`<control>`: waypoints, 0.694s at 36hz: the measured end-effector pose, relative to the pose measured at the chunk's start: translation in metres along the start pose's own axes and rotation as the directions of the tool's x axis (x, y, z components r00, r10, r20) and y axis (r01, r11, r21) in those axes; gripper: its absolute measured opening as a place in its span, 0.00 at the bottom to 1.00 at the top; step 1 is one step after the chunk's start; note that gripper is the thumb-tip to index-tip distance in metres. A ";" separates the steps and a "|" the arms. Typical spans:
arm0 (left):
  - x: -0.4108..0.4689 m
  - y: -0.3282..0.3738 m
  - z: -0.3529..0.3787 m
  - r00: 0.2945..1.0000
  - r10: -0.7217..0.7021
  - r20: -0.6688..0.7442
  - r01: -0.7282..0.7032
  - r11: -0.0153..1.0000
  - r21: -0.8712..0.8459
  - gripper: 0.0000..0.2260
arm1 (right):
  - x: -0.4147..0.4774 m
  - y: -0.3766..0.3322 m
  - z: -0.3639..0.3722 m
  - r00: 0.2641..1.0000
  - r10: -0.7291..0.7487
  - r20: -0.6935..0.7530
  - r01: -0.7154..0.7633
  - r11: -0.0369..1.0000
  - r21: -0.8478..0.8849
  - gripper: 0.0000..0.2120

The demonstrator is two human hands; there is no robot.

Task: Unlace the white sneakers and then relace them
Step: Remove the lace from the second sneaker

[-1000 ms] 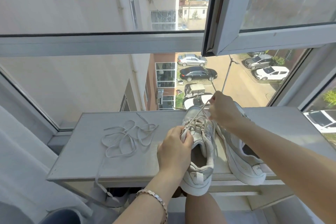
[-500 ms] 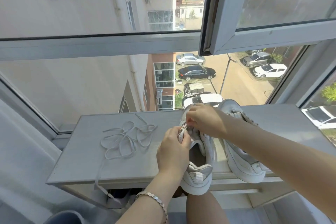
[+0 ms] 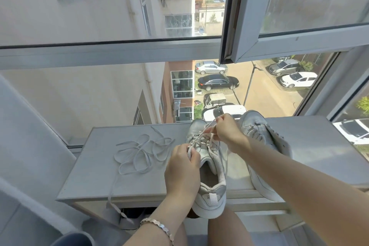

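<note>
- From my remote seat I see a loose white flat shoelace [image 3: 143, 152] lying in tangled loops on the pale grey surface [image 3: 89, 168], at 9 o'clock from the shoe being worked on. One end of it trails over the near edge at 7 o'clock.
- A silver link bracelet [image 3: 157, 227] sits on the left wrist, low in the view.
- The left hand [image 3: 183, 168] has its fingers curled around the left side of the white low-top sneaker [image 3: 211, 168] by the tongue, with the thumb pressed on top, holding it in place.
- That sneaker stands upright on its sole, toe towards the window at 12 o'clock. Its heel hangs off the near edge of the surface at 6 o'clock, above the person's knee.
- A white lace [image 3: 200, 136] crosses the sneaker's upper eyelets, and strands of it rise towards 1 o'clock.
- The right hand [image 3: 229, 132] is over the toe end and pinches those strands between thumb and fingertips, with the other fingers curled in.
- A second white sneaker [image 3: 257, 130] lies tilted on its side just beside the first, at 3 o'clock, partly under the right forearm. I cannot tell how far it is laced.
</note>
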State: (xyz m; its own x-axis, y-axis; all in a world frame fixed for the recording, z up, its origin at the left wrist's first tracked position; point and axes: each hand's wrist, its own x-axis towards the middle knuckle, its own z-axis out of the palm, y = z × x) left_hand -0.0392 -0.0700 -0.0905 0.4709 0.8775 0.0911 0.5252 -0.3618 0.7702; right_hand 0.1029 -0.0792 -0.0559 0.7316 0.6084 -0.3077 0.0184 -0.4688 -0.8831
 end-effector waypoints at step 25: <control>0.005 -0.003 -0.002 0.997 -0.060 0.050 0.068 0.982 -0.175 0.07 | -0.020 -0.010 -0.008 0.712 -0.466 0.525 0.678 0.265 -0.686 0.09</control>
State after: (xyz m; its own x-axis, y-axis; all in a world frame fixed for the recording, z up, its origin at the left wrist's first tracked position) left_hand -0.0397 -0.0635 -0.0911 0.4731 0.8809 0.0128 0.4242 -0.2405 0.8731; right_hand 0.0934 -0.0914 -0.0379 0.1549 0.9879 0.0061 0.9683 -0.1506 -0.1995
